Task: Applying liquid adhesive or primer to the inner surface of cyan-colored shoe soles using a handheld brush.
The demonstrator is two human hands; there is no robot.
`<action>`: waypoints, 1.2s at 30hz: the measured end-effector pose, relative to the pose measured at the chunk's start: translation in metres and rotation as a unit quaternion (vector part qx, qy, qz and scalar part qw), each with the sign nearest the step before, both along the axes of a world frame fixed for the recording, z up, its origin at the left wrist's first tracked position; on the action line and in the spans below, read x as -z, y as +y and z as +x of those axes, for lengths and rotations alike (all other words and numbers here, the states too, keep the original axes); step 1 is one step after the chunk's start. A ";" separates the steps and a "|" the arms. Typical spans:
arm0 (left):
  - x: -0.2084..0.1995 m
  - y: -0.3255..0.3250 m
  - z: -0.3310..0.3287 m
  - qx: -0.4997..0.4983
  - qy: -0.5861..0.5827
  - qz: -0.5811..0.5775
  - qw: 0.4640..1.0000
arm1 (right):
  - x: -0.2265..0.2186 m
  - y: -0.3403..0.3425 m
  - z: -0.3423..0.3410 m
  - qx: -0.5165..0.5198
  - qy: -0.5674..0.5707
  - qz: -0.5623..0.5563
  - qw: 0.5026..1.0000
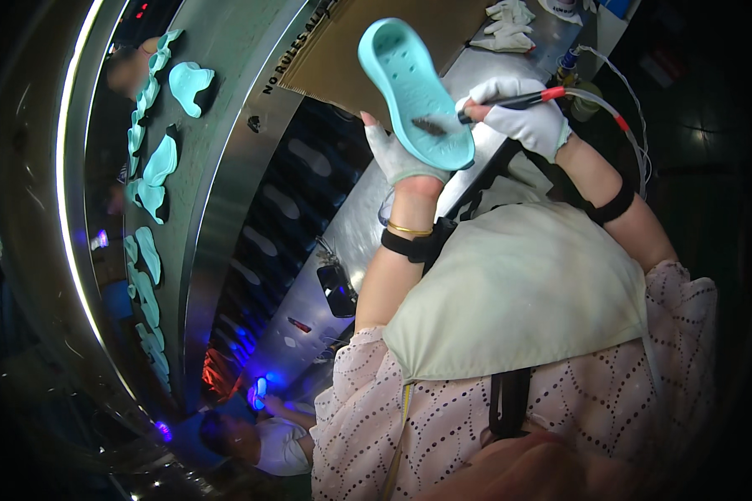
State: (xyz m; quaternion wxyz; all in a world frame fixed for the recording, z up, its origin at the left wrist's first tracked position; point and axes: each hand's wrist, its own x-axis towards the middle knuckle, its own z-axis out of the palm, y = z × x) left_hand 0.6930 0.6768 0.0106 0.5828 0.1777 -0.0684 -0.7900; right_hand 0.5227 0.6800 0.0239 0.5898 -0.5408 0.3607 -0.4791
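Note:
My left hand [399, 159], in a white fingertip-less glove, supports a turquoise shoe sole [403, 71] from beneath, its thumb tip showing beside the sole's left edge. The sole is tilted with its inner face toward me and has several small holes near its far end. My right hand [530, 125], also gloved in white, is closed around the black handle of a brush [518, 102]. A tube with red bands runs from the handle's back end. The dark bristles lie over the sole's near half and look to be touching it. My left hand's other fingers are hidden behind the sole.
On the left, a green conveyor belt [226, 92] carries several turquoise shoe parts [160, 160]. Cardboard [342, 58] lies beyond the sole, and white gloves [510, 25] lie at the far right. A dark phone [337, 290] rests on the metal table [305, 313]. Another person [280, 447] works lower left.

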 end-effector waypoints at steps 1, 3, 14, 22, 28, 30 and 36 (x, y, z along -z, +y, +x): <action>-0.002 0.004 -0.004 0.004 0.054 0.004 0.999 | 0.000 -0.001 -0.001 0.010 -0.006 -0.048 0.999; 0.009 0.002 0.000 0.053 0.026 -0.076 0.995 | 0.000 0.000 0.001 0.017 -0.013 -0.095 0.995; -0.005 -0.001 0.004 0.047 -0.020 -0.091 0.995 | 0.008 0.003 0.006 -0.027 0.069 -0.233 0.970; -0.002 -0.010 0.028 0.139 0.041 -0.061 0.988 | 0.007 0.005 0.012 -0.097 0.019 -0.070 0.993; -0.012 -0.014 0.038 0.175 0.018 -0.062 0.982 | -0.005 0.015 0.009 -0.140 0.026 -0.033 0.989; -0.012 -0.015 0.036 0.160 -0.086 -0.038 0.983 | -0.004 0.005 0.009 -0.136 -0.034 -0.007 0.990; 0.001 -0.029 0.048 0.164 -0.210 0.019 0.964 | -0.008 -0.010 0.014 -0.189 0.081 -0.143 0.968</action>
